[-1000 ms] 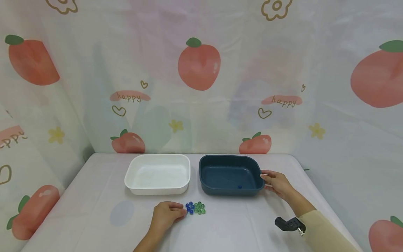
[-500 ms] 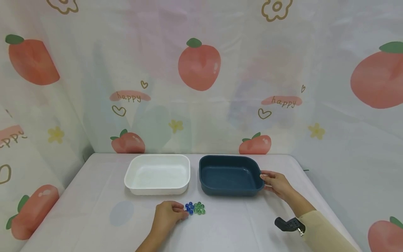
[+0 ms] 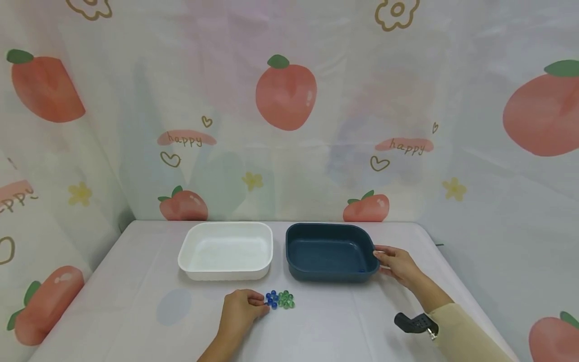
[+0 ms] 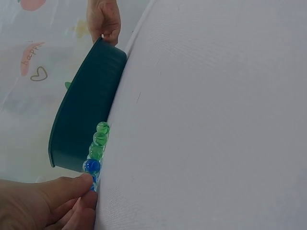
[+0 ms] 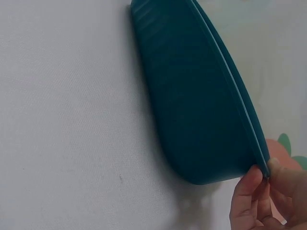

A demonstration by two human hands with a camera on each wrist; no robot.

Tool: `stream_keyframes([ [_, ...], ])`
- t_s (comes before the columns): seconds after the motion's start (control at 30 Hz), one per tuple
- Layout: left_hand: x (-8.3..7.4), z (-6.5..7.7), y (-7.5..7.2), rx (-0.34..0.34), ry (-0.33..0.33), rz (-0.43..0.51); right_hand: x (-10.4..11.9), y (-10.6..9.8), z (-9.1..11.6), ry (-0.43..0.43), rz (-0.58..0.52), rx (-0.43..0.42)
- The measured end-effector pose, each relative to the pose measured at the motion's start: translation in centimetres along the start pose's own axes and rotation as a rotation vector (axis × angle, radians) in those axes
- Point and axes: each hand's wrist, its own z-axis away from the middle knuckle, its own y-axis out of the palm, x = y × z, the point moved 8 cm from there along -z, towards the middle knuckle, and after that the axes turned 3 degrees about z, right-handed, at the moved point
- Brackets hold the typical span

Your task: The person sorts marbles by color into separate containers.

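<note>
In the head view my left hand (image 3: 242, 311) is at the left side of a small cluster of glass marbles. Its thumb and fingertips close around a blue marble (image 4: 93, 181) at the edge, partly hidden by them. More blue marbles (image 3: 273, 296) lie against several green marbles (image 3: 286, 299). My right hand (image 3: 399, 265) grips the right rim of a dark blue rectangular basin (image 3: 332, 276), thumb on the rim and fingers beneath it, clearest in the right wrist view. One blue marble (image 3: 362, 270) shows faintly inside the basin's near right corner.
A white rectangular basin (image 3: 226, 275) stands left of the dark blue one, with a narrow gap between them. Both are near the back edge of the white-covered table (image 3: 334, 327). A patterned curtain (image 3: 289, 166) hangs behind. A black device (image 3: 413, 323) sits by the right sleeve.
My left hand has shifted slightly right at the blue marbles. The marble in the dark basin has moved right, into the near corner. My right hand stays on the rim.
</note>
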Motion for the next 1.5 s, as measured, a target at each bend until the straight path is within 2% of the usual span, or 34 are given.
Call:
stream_keyframes([
  [0.23, 0.4, 0.1, -0.1, 0.013, -0.034, 0.024, -0.2, 0.1, -0.1, -0.008, -0.017, 0.005],
  [0.47, 0.6, 0.1, -0.2, 0.025, -0.022, 0.06, -0.3, 0.0, -0.1, -0.005, -0.003, -0.001],
  [0.73, 2.0, 0.2, -0.4, 0.081, -0.105, 0.106, -0.4, 0.5, -0.2, -0.002, -0.026, 0.01],
  [0.97, 2.4, -0.2, -0.1, 0.158, -0.132, 0.228, -0.4, 0.2, -0.1, 0.011, -0.014, 0.001],
  [1.5, 2.5, -0.7, 0.3, 0.241, -0.168, 0.397, -0.3, 0.0, 0.1, 0.011, -0.039, -0.007],
])
